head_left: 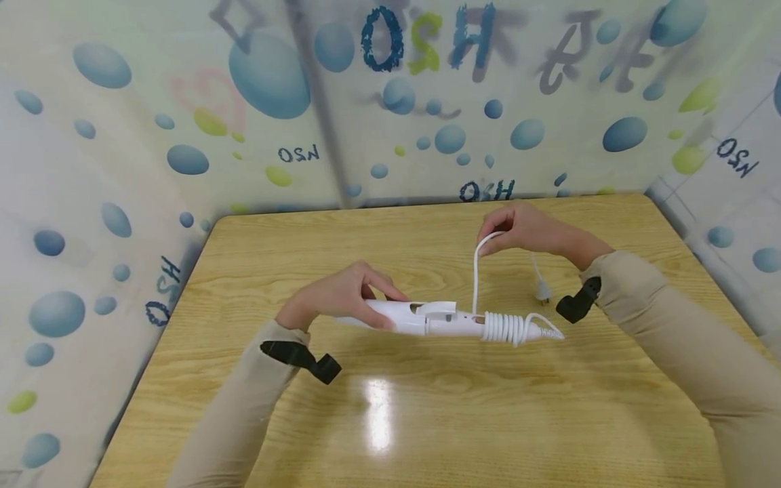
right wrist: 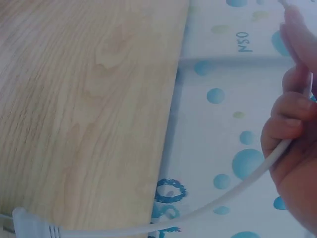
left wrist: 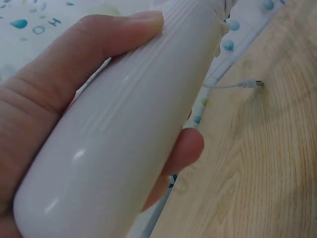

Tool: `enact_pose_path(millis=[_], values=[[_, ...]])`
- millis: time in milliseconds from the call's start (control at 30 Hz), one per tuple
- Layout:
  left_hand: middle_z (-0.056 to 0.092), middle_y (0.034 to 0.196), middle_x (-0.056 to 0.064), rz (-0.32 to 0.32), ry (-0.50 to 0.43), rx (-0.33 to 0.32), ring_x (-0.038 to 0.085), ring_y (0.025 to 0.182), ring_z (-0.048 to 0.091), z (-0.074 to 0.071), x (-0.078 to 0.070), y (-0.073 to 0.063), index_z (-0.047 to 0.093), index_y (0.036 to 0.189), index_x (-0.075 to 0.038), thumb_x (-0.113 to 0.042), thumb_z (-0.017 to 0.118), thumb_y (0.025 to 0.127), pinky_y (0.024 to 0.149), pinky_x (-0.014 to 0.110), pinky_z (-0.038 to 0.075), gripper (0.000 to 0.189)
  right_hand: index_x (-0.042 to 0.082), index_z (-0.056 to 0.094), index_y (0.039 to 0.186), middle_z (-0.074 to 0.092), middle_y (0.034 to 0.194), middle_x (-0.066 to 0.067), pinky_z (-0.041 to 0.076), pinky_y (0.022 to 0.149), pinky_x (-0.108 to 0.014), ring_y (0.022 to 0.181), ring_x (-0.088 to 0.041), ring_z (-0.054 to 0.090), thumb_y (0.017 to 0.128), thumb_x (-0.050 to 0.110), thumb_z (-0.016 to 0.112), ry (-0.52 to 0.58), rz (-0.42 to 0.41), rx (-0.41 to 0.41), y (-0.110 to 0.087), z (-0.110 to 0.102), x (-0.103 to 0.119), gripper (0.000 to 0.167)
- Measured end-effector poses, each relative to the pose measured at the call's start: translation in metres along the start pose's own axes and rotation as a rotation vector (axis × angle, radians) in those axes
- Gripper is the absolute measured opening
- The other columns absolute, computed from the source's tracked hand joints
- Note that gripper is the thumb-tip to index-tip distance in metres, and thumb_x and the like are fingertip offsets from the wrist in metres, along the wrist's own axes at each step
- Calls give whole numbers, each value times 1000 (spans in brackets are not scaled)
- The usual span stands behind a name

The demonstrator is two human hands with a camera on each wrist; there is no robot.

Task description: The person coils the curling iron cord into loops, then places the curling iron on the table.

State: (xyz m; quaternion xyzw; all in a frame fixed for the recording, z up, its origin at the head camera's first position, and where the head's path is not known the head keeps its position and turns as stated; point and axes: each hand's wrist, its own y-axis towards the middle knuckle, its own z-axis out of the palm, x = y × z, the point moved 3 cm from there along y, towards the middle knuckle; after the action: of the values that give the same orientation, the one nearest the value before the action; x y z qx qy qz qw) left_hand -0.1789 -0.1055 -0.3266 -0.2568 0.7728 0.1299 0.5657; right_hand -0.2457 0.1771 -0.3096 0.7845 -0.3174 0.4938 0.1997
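Note:
A white hair styling iron (head_left: 403, 317) is held level over the table, with a raised lever (head_left: 436, 308) near its middle. My left hand (head_left: 342, 295) grips its thick end. In the left wrist view the thumb lies along the ribbed side of the iron (left wrist: 124, 109), and fingertips (left wrist: 185, 148) show on the far side. White cord (head_left: 475, 278) is wound in several turns around the narrow end. Above and right of those turns, my right hand (head_left: 531, 227) pinches the cord's loose length. From that hand the cord hangs to a two-pin plug (head_left: 543, 291).
The wooden table (head_left: 293, 420) spreads beneath both hands, with a bright light reflection near its front. A curtain (head_left: 244, 163) printed with blue and green bubbles stands along the back and sides. Black straps (head_left: 299, 356) circle both wrists over beige sleeves.

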Motion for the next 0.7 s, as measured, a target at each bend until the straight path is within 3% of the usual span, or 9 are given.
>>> enact_pose_path(millis=[133, 267, 467, 700], values=[[66, 100, 4, -16, 47, -12, 20, 69, 61, 1, 4, 4, 69, 107, -5, -12, 77, 73, 58, 31, 51, 36, 0, 71, 85, 57, 73, -9, 44, 58, -30, 60, -19, 47, 82, 7, 68, -52, -23, -24, -5, -2, 11, 9], [67, 98, 3, -40, 113, -73, 21, 77, 60, -1, 9, 7, 71, 105, -7, -14, 79, 71, 60, 32, 51, 35, 0, 72, 85, 57, 73, -10, 45, 58, -29, 60, -17, 49, 82, 8, 69, -106, -27, -73, -10, -2, 21, 9], [67, 99, 4, -97, 209, -226, 19, 81, 59, -9, 16, 8, 72, 103, -10, -19, 80, 70, 63, 31, 50, 36, 2, 72, 86, 61, 80, -9, 48, 62, -29, 69, -17, 57, 82, 11, 70, -172, 32, -160, -19, -2, 27, 10], [68, 99, 2, -173, 302, -427, 19, 81, 58, -16, 22, 10, 72, 103, -12, -23, 81, 69, 64, 30, 45, 37, 3, 73, 91, 61, 77, -6, 39, 53, -27, 57, -16, 43, 83, 14, 68, -249, 65, -232, -27, -1, 30, 13]])
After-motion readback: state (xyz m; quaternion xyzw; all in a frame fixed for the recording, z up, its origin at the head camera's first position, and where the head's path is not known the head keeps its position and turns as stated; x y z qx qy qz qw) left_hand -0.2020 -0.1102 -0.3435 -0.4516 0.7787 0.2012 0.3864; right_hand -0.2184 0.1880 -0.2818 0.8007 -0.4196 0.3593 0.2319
